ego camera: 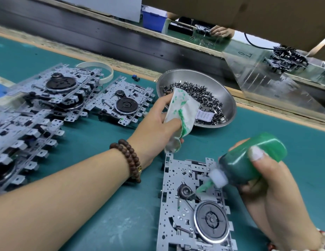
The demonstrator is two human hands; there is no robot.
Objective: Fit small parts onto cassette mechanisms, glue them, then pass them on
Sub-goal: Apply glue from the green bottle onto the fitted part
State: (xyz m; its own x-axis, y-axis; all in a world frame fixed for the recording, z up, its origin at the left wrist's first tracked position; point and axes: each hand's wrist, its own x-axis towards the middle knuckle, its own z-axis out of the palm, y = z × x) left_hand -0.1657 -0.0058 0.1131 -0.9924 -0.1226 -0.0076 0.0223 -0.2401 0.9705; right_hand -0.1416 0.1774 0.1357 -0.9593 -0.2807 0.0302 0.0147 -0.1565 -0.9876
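Gripped in the right hand [274,180], a green plastic glue bottle [248,160] is tilted nozzle-down over the flat metal cassette mechanism [192,211]; a green-stained white rag [181,113] is clutched in the left hand [154,122], likely for wiping drips.

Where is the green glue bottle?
In the head view, lower right: the right hand grips the green glue bottle, nozzle down on the nearest cassette mechanism.

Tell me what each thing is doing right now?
Left hand: holds the stained cloth.
Right hand: grips the green glue bottle, tilted, nozzle down on the mechanism.
Steel bowl: full of small parts.
Other mechanisms: stacked at left.
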